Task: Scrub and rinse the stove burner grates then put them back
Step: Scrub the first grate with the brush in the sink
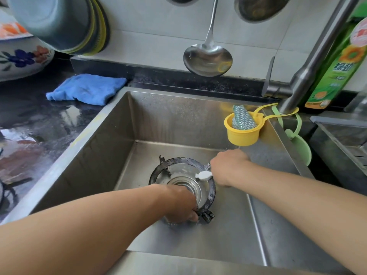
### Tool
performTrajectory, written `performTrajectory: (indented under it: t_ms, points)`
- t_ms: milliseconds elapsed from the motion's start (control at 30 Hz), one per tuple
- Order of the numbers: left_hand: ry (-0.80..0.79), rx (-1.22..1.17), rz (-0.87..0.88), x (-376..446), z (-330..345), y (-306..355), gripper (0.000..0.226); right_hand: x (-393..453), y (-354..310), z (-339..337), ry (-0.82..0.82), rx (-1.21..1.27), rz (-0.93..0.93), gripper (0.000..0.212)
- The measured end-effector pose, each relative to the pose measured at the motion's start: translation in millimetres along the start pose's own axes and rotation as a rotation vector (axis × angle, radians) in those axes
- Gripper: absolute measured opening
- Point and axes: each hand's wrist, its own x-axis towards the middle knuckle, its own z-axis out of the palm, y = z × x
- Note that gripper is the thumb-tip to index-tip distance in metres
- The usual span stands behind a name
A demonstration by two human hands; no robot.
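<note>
While left hand (181,205) grips it, grate (212,192) lies beneath.

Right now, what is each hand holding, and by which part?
The left hand grips the burner grate by its near rim, beside a prong. The right hand holds a white brush by its handle end; its head rests on the grate's right rim.

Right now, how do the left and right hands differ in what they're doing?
The left hand grips the near rim of the grate, steadying it on the sink floor; the right hand holds a white brush against the grate's far-right rim. The left hand sits nearer the camera, the right hand farther back. Both are working on the same soapy grate.
</note>
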Motion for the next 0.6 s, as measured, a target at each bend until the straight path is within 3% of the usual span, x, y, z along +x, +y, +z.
performTrajectory:
  t_ms: [167, 333, 500, 600]
  points:
    - [-0.007, 0.003, 0.014, 3, 3, -3, 0.031, -5, -2, 4, -0.284, -0.043, -0.272, 0.034]
    - [-0.006, -0.036, -0.015, -1, -2, 1, 0.041, 7, 20, 2, -0.036, 0.083, 0.023, 0.032]
    - [0.009, -0.160, -0.058, -17, -16, -26, 0.051, 2, 8, 4, -0.126, 0.076, -0.111, 0.027]
    - [0.009, -0.047, -0.161, -31, -25, -54, 0.069, -6, 15, -1, -0.097, 0.094, -0.143, 0.007]
